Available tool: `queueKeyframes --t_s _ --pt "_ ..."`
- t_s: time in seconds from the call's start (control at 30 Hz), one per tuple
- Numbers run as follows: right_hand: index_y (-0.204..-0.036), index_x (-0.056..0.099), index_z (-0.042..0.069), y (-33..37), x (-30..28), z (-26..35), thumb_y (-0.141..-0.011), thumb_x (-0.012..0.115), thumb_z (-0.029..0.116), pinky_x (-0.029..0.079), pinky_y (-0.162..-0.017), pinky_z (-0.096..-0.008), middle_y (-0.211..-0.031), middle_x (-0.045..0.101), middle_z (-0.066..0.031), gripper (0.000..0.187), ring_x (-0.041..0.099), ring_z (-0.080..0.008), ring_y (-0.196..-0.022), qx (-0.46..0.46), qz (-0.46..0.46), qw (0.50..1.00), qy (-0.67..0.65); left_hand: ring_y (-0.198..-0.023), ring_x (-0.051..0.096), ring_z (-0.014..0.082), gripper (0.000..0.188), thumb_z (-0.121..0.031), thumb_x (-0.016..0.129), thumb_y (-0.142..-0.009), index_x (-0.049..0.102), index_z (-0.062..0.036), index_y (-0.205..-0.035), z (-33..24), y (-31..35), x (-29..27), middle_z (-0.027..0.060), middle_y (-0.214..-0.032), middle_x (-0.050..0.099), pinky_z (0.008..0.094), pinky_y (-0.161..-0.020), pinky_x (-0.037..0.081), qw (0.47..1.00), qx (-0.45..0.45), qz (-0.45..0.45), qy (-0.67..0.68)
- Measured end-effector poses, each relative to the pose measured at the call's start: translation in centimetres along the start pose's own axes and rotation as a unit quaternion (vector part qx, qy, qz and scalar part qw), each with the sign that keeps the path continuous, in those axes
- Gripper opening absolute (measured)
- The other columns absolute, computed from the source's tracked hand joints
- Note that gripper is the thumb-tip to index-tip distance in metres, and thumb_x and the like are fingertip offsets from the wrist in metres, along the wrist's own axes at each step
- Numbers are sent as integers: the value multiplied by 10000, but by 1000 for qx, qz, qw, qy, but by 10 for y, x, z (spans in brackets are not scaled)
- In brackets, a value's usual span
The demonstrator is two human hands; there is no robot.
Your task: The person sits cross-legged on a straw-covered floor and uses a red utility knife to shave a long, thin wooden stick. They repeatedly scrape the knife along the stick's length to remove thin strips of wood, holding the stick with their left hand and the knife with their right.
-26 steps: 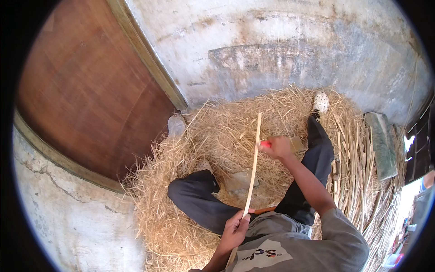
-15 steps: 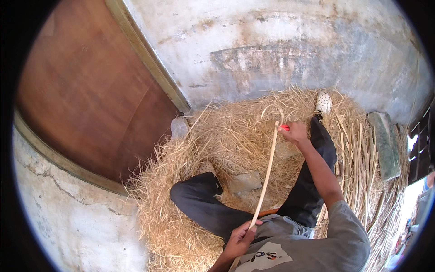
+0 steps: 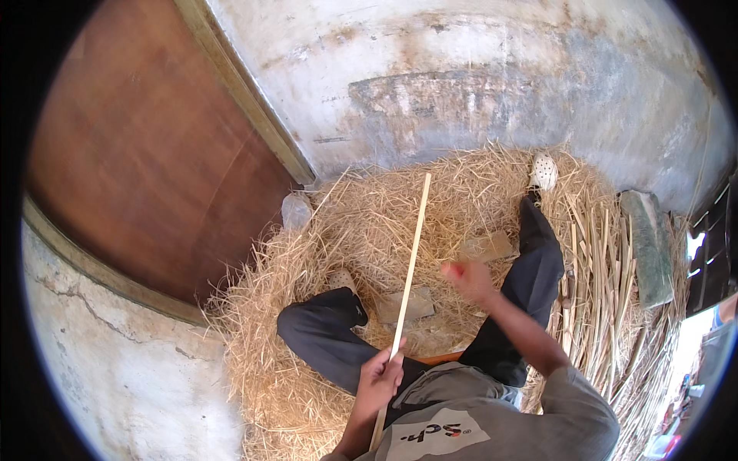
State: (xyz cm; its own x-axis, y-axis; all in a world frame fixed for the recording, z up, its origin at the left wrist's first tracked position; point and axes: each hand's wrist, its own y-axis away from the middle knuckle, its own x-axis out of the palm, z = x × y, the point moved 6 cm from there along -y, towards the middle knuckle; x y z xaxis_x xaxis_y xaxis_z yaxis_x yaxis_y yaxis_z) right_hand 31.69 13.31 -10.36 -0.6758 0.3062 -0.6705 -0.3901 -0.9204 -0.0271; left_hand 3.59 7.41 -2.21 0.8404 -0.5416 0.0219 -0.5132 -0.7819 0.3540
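Observation:
A long, pale bamboo strip (image 3: 410, 280) slants up from my lap, its far end free above the shavings. My left hand (image 3: 378, 378) is closed around it near its lower part, and the strip's lower end runs down beside my shirt. To the right of the strip, apart from it, my right hand (image 3: 472, 283) is blurred by motion. Its fingers are curled on a small red tool (image 3: 455, 270), perhaps a knife handle; no blade can be made out.
Curly shavings (image 3: 369, 223) cover the floor around my legs. Flat blocks (image 3: 416, 304) lie between my feet. Several split strips (image 3: 592, 269) and a greenish slab (image 3: 647, 250) lie to the right. A brown door (image 3: 169, 169) and a stained wall (image 3: 477, 92) enclose the spot.
My right hand has come back from the strip's far end toward me, away from the strip. The curled shaving there no longer shows. My left hand and the strip have shifted left and upward.

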Motion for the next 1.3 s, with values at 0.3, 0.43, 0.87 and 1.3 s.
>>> queueKeyframes --t_s 0.3,0.43,0.87,1.3 --pt "-581 576 72 30 -19 83 -702 656 680 424 -450 -411 -510 534 -124 626 574 -319 -472 -176 -82 979 65 -515 360 9 411 -157 505 -996 463 -90 -1399 -14 -11 17 -69 -617 419 178 -458 292 999 14 34 27" --pt "-565 580 82 47 -7 97 -727 633 689 424 -443 -420 -495 533 -123 631 575 -303 -460 -243 9 962 124 -547 346 10 416 -120 505 -990 459 -78 -1401 -13 -5 16 -77 -640 401 173 -479 282 999 27 19 28" --pt "-564 563 77 44 -6 104 -748 531 762 431 -482 -440 -493 513 -134 711 564 -335 -483 -297 -13 951 84 -562 559 157 426 -67 543 -924 480 -2 -1340 -17 17 2 169 -753 618 289 -558 459 959 139 -55 -240" --pt "-670 666 83 -46 -49 46 -731 581 737 477 -518 -428 -541 579 -128 663 605 -322 -524 -147 -122 968 165 -510 586 267 428 -93 560 -899 512 -41 -1321 -14 27 12 208 -693 572 313 -531 464 954 148 -26 -260"
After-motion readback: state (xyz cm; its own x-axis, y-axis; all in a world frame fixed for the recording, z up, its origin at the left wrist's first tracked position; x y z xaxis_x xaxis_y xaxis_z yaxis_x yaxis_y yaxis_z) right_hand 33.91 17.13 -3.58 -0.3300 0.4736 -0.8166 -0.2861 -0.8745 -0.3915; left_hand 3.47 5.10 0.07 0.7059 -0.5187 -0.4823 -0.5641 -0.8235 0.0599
